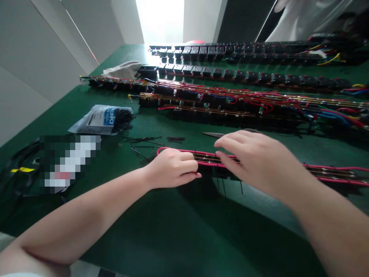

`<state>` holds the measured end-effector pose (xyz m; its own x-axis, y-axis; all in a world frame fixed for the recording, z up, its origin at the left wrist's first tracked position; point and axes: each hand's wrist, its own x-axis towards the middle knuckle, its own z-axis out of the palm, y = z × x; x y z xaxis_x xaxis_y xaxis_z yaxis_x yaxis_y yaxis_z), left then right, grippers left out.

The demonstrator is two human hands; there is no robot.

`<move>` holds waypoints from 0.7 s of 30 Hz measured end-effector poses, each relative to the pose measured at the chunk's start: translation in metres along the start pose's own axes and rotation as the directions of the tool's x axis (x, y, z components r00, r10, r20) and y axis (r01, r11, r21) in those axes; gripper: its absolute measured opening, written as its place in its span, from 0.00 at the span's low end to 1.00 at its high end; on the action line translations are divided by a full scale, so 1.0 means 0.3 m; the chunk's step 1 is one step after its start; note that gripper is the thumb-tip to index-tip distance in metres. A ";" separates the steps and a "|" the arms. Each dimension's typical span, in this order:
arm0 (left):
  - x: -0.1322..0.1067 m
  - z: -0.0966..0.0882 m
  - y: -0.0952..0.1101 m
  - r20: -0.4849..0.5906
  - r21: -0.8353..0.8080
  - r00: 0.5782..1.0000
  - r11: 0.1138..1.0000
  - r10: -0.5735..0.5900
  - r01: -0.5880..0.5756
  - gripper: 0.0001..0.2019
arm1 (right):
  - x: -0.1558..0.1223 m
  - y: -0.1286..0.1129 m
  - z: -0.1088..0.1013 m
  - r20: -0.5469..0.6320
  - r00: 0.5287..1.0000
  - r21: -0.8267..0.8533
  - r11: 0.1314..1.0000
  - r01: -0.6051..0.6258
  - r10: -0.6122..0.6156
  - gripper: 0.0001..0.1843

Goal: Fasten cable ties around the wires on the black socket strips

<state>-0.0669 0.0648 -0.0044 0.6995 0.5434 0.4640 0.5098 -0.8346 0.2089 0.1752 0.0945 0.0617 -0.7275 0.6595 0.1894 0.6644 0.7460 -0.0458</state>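
A long strip assembly [331,173] with red wires along both sides and brass-coloured bars between lies across the table in front of me. At its left end my left hand [175,168] is closed, fingers curled in against the strip; what they pinch is hidden. My right hand [249,159] hovers over the middle of the strip, thumb and forefinger apart with nothing visible between them. Thin black cable tie tails [241,187] hang from the strip's near side. Just behind the right hand lies a pointed metal blade [211,134], apparently scissors, partly covered by that hand.
Loose black cable ties [144,139] lie left of the strip, near an opened bag of them [100,120]. More wired strips [219,102] and black socket rows [206,71] fill the back. Black cables [21,173] lie far left. Another person's light clothing [311,21] shows at upper right.
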 end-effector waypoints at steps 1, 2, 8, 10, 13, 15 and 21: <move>-0.001 0.002 -0.003 -0.004 -0.016 1.000 1.000 0.007 -0.008 0.18 | -0.008 0.039 -0.029 0.022 0.998 -0.003 0.998 -0.067 0.067 0.13; -0.002 0.003 -0.007 -0.013 -0.031 1.000 0.999 0.020 -0.020 0.19 | -0.017 0.085 -0.050 0.053 0.989 0.000 0.991 -0.137 0.137 0.13; -0.002 0.010 -0.014 -0.065 -0.095 0.996 0.993 0.058 -0.064 0.25 | -0.071 0.356 0.005 0.206 0.907 -0.147 0.928 -0.342 0.366 0.16; -0.001 0.007 -0.007 -0.054 -0.078 0.997 0.996 0.047 -0.052 0.18 | -0.080 0.390 0.053 0.229 0.901 -0.155 0.927 -0.340 0.369 0.18; -0.002 -0.002 0.007 -0.058 -0.095 0.995 0.992 0.080 -0.085 0.12 | -0.079 0.395 0.105 0.251 0.905 -0.159 0.937 -0.311 0.343 0.14; -0.002 -0.009 0.013 -0.103 -0.112 0.989 0.987 0.103 -0.114 0.11 | -0.075 0.387 0.120 0.251 0.900 -0.169 0.932 -0.321 0.355 0.14; 0.000 -0.007 -0.002 -0.222 0.027 0.975 0.999 -0.017 0.024 0.07 | -0.066 0.373 0.119 0.287 0.892 -0.165 0.935 -0.313 0.349 0.10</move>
<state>-0.0682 0.0651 -0.0028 0.5622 0.5243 0.6395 0.5399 -0.8185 0.1963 0.2578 0.1683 0.0179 -0.4663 0.8752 -0.1288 0.8773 0.4762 0.0594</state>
